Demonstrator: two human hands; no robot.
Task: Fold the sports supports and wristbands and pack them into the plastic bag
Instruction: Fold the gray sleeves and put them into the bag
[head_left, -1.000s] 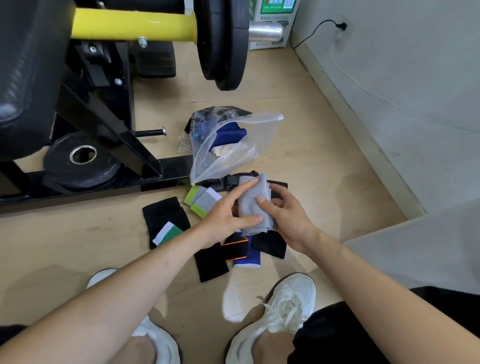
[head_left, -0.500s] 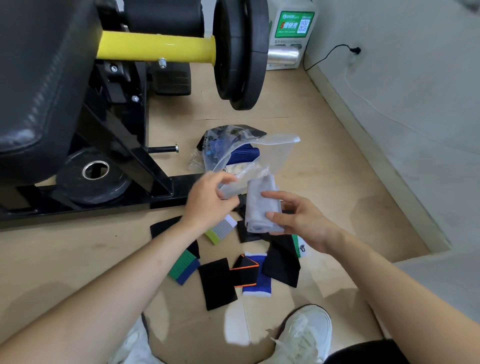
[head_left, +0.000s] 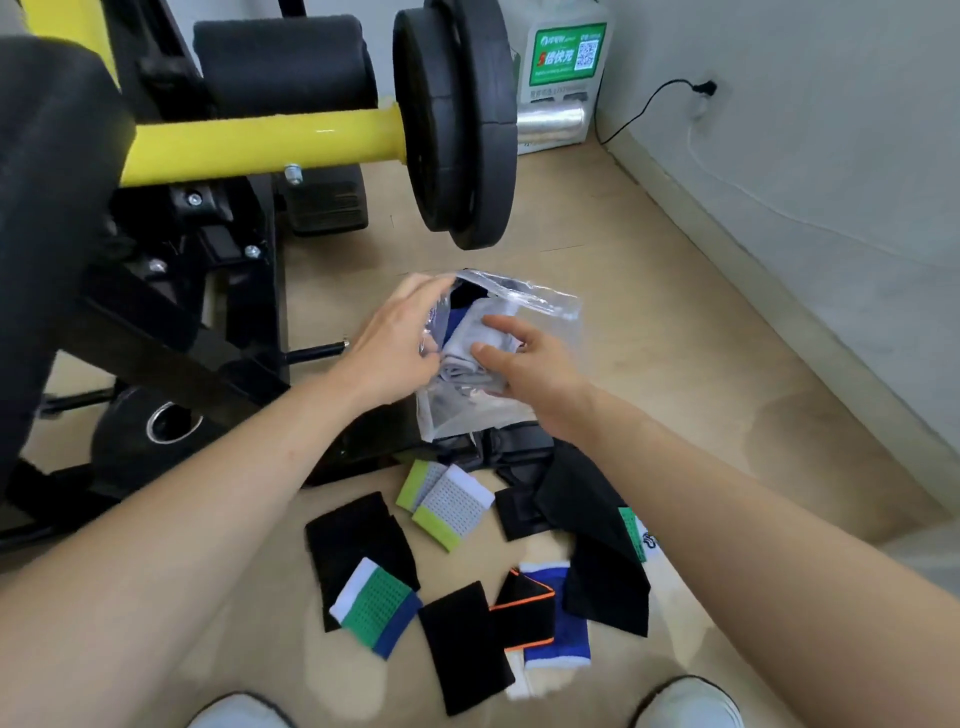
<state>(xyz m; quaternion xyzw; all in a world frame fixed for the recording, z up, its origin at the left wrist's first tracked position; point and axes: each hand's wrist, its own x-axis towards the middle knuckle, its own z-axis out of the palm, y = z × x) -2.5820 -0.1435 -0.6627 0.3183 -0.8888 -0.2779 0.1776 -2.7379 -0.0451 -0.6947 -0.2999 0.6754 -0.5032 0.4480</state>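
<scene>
The grey folded support (head_left: 463, 364) sat in the mouth of the plastic bag (head_left: 545, 310), partly inside it, on the floor (head_left: 675, 364) in front of the gym machine. The right hand (head_left: 535, 370) pinched the support between thumb and forefinger, with the remaining fingers loosely curled behind it. The left hand (head_left: 392, 340) gripped the left edge of the bag opening, fingers curled over the plastic, holding the mouth apart. A blue item (head_left: 459, 321) and a dark item lay deeper in the bag, just beyond the grey support; their type could not be determined through the plastic.

A black strap assembly (head_left: 501, 446) lay directly below the bag, touching its lower edge. Nearer the person, the unpacked pieces were spread flat on the floor:
- two grey-and-lime wristbands (head_left: 453, 506), overlapping;
- a large black support (head_left: 597, 514) to the right, covering part of a green-and-white wristband (head_left: 635, 535);
- a black support (head_left: 358, 538) to the left, with a white, green and blue wristband (head_left: 376, 605) lying on its lower corner;
- a black wristband (head_left: 467, 647) in the centre;
- a black piece with orange trim (head_left: 522, 613) overlapping a blue wristband (head_left: 563, 642).

Two white shoes (head_left: 685, 701) showed at the bottom edge. A black weight plate (head_left: 457, 119) on a yellow bar (head_left: 260, 145) hung above and behind the bag. A white unit with a green label (head_left: 563, 54) stood against the wall, with a black cable (head_left: 644, 106) running to a socket.
</scene>
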